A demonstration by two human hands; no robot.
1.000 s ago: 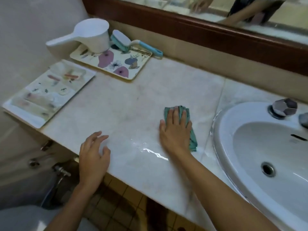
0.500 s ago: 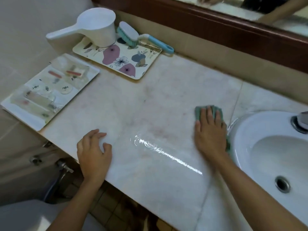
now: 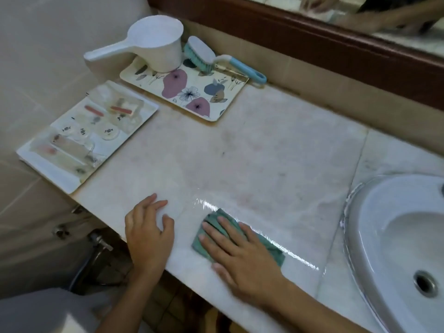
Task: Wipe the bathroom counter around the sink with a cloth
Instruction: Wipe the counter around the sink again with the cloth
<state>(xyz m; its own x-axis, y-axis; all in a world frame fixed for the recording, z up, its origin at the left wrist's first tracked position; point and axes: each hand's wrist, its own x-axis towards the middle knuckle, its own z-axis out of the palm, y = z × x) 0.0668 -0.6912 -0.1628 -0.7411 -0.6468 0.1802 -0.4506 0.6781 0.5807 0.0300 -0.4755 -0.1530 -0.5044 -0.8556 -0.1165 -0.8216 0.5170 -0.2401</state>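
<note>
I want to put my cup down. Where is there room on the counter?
The widest bare patch of pale marble counter lies between the flowered rectangular tray, the white oval sink and the right hand pressing the green cloth. The left end is crowded.

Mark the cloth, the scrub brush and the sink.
cloth (image 3: 272,249): head view, bare green strip nearest the sink.
scrub brush (image 3: 245,68): head view, blue handle.
sink (image 3: 362,212): head view, left rim.

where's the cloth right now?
Head view: the cloth lies flat on the counter near its front edge, pressed under the right hand, between the left hand and the sink.
</note>
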